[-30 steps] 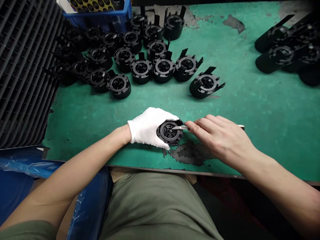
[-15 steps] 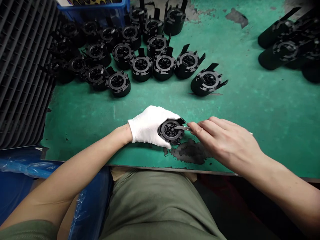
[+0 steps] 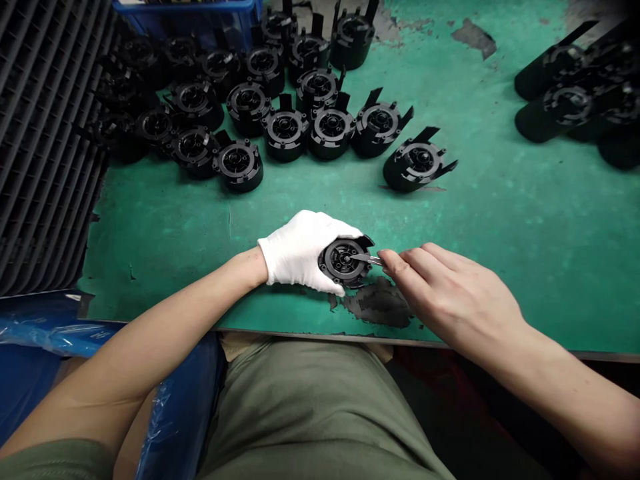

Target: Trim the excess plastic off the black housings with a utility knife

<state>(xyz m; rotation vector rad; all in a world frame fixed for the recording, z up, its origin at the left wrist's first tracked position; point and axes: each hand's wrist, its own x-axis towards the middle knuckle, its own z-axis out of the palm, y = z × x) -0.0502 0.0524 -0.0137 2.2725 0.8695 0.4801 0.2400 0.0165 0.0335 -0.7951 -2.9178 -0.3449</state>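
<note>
My left hand point(image 3: 305, 252), in a white glove, is wrapped round a black round plastic housing point(image 3: 345, 260) near the front edge of the green worktop. The ringed face of the housing is turned up toward me. Bare and closed, my right hand point(image 3: 450, 290) grips a thin metal knife or scalpel point(image 3: 367, 259) just right of the housing. Its blade reaches over the housing's centre; whether the tip touches there I cannot tell. The glove covers the housing's left side.
Several similar black housings point(image 3: 285, 130) stand in a cluster beyond my hands, one point(image 3: 417, 163) a little apart. More dark cylinders point(image 3: 555, 110) are at the far right. A black ribbed stack point(image 3: 45, 147) rises at left, a blue bin point(image 3: 195, 23) behind. The green worktop point(image 3: 500, 200) has worn patches.
The view has shifted slightly. My left hand keeps its hold on the housing, and the blade still points at its centre with only a slight change of angle.
</note>
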